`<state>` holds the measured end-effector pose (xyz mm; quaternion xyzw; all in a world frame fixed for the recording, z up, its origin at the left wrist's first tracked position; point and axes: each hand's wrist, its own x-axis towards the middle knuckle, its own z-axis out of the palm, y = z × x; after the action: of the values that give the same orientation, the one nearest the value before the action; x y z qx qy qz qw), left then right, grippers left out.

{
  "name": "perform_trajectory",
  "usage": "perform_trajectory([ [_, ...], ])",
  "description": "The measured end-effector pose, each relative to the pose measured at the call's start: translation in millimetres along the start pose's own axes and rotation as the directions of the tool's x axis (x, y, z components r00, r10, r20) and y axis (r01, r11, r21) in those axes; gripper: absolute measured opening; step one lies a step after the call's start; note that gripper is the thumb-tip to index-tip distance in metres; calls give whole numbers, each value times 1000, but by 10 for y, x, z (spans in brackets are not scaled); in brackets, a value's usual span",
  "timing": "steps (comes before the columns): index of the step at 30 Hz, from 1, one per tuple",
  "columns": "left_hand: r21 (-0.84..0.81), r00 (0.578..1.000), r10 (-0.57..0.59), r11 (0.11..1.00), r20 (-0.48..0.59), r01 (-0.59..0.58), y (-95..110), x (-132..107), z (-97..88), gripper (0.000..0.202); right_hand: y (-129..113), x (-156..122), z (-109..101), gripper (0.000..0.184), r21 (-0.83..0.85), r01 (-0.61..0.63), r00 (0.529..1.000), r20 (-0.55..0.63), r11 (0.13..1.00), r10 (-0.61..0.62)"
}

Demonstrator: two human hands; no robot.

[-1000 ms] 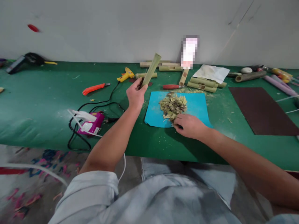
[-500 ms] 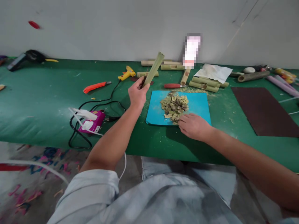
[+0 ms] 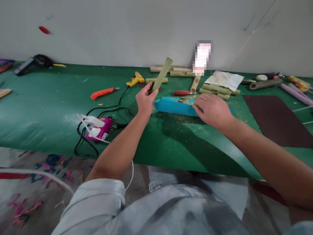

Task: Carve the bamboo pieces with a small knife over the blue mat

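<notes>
My left hand point(image 3: 146, 99) is closed round a pale green piece of bamboo point(image 3: 162, 75), which slants up and to the right. Pinched in my right hand point(image 3: 213, 109) is the near edge of a blue sheet point(image 3: 174, 107), raised and folded up toward the wall. Behind that fold, bits of the pile of dry chips point(image 3: 187, 101) show; most of the pile is hidden by the sheet and my hand.
Several cut bamboo tubes point(image 3: 215, 90) and a red-handled tool point(image 3: 182, 93) lie behind the sheet. To the left are a yellow glue gun point(image 3: 135, 79), an orange cutter point(image 3: 104, 93) and a purple power strip point(image 3: 99, 129) with cables. A dark brown sheet point(image 3: 278, 120) lies right.
My right hand has moved up and away from me, lifting the near edge of the blue sheet, which lay flat before. The left hand still holds the bamboo.
</notes>
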<state>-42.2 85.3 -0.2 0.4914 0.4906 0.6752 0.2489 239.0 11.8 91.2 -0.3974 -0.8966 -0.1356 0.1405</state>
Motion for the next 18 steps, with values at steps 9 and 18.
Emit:
perform_trajectory([
  [9, 11, 1000, -13, 1000, -19, 13, 12, 15, -4, 48, 58, 79, -97, 34, -18, -57, 993, -102, 998, 55],
  [18, 8, 1000, 9, 1000, 8, -10, -67, 23, -8, 50, 104, 51, -127, 32, 84, -158, 972, -162, 984, 170],
])
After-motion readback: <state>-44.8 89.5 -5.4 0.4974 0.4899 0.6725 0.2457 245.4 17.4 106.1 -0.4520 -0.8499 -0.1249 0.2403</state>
